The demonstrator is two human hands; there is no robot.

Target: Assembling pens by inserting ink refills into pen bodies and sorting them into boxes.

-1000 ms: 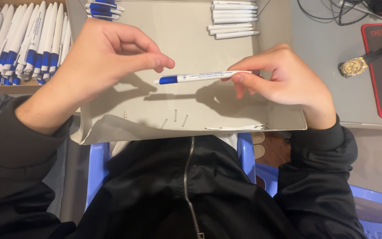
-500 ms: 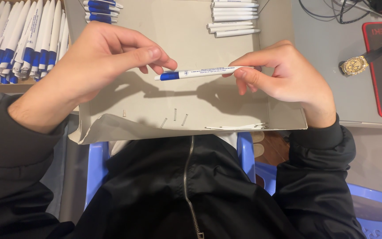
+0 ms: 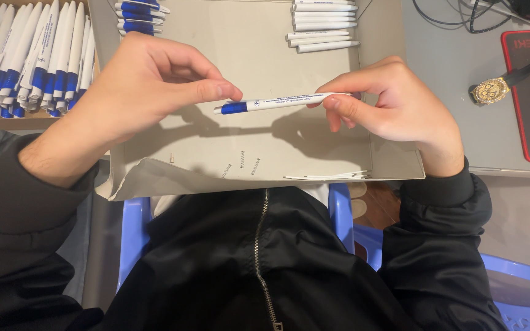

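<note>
Pen point(image 3: 280, 102) – white barrel, blue tip – was held level above cardboard tray point(image 3: 265, 49). Right hand point(image 3: 400, 107) pinched barrel end; left hand point(image 3: 148, 86) closed thumb and forefinger just at blue tip. Risk: tip could slip off, small springs point(image 3: 242, 160) on tray floor easily knocked or lost. Loose barrels point(image 3: 323, 24) lay at tray's far edge, finished pens point(image 3: 32, 55) boxed left. Grey bench point(image 3: 449, 61) carried wristwatch point(image 3: 492, 89), cables.

Blue-white pen point(image 3: 280, 102) between both hands point(image 3: 148, 86)
</note>
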